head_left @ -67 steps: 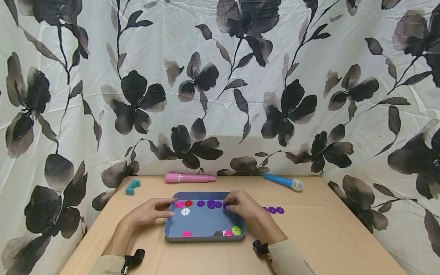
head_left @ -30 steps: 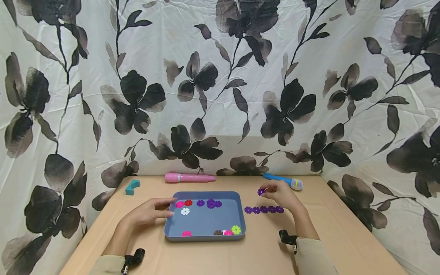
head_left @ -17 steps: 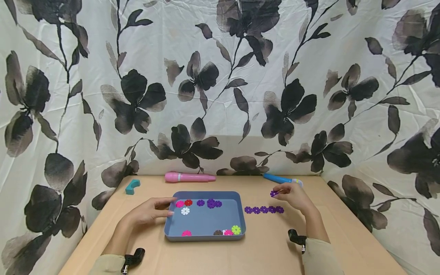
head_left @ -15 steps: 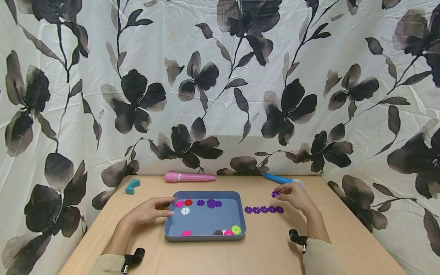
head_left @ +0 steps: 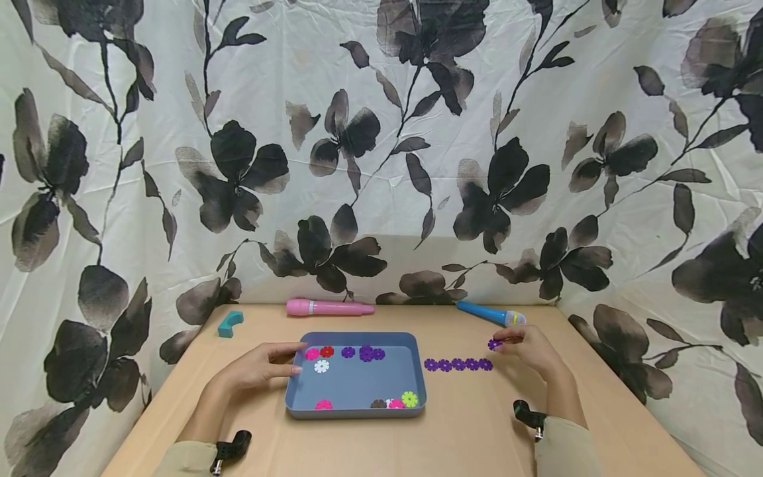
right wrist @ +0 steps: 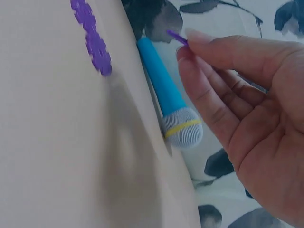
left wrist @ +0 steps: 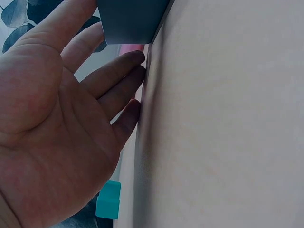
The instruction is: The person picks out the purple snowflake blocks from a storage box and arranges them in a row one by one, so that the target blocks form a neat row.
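Observation:
My right hand (head_left: 530, 351) pinches a purple flower-shaped plastic disc (head_left: 494, 344) between thumb and fingertips. In the right wrist view that disc (right wrist: 176, 37) shows edge-on, above the table. Just below and left of this hand, a row of purple discs (head_left: 458, 364) lies on the table, joined edge to edge. My left hand (head_left: 256, 366) rests at the left side of a grey-blue tray (head_left: 357, 415), thumb and index fingertip touching its rim. The left wrist view shows its fingers extended under a corner of the tray (left wrist: 133, 21). Inside the tray lie purple discs (head_left: 366, 353) and several of other colours.
At the back of the table lie a pink toy microphone (head_left: 330, 307) and a blue toy microphone (head_left: 485, 312), the blue one just behind my right hand. A teal block (head_left: 230, 324) sits at the back left. A floral curtain (head_left: 381, 165) closes off the back and sides.
My right hand took a purple disc out of the tray and carried it right, past the blue microphone, to the far end of the disc row. The left hand stayed at the tray.

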A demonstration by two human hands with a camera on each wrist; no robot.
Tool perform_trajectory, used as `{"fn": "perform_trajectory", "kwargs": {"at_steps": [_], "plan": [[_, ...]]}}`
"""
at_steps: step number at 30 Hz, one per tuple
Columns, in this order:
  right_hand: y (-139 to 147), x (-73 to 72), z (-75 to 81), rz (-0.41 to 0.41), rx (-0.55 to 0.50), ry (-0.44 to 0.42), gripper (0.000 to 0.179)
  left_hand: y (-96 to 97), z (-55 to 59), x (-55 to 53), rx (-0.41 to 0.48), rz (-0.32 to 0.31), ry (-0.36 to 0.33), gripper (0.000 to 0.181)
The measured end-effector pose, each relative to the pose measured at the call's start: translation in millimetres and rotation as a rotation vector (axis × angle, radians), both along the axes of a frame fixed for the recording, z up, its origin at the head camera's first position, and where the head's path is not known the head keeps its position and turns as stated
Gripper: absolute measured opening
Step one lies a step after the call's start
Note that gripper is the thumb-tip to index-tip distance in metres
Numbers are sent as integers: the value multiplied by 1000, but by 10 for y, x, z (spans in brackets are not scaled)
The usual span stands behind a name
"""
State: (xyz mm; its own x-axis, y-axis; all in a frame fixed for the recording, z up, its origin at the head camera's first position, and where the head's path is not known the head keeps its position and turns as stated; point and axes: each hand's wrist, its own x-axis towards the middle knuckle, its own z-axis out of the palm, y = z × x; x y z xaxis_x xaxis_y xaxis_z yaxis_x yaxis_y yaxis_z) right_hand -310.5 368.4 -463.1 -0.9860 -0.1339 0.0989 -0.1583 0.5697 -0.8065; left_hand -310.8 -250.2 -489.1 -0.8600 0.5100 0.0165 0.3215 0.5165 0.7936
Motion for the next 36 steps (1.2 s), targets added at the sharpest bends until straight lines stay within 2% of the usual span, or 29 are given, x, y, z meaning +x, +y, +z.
{"fn": "perform_trajectory", "kwargs": {"at_steps": [9,21,36], "plan": [[181,60,-84,-31,61,-16,27,-6,-11,-6,11,9,-19,62],[146,44,-197,-49,114,-94,19,6,-7,9,-1,15,-10,60],[75,-32,-230,-77,149,-128,21,9,-4,3,5,14,-11,61]]}}
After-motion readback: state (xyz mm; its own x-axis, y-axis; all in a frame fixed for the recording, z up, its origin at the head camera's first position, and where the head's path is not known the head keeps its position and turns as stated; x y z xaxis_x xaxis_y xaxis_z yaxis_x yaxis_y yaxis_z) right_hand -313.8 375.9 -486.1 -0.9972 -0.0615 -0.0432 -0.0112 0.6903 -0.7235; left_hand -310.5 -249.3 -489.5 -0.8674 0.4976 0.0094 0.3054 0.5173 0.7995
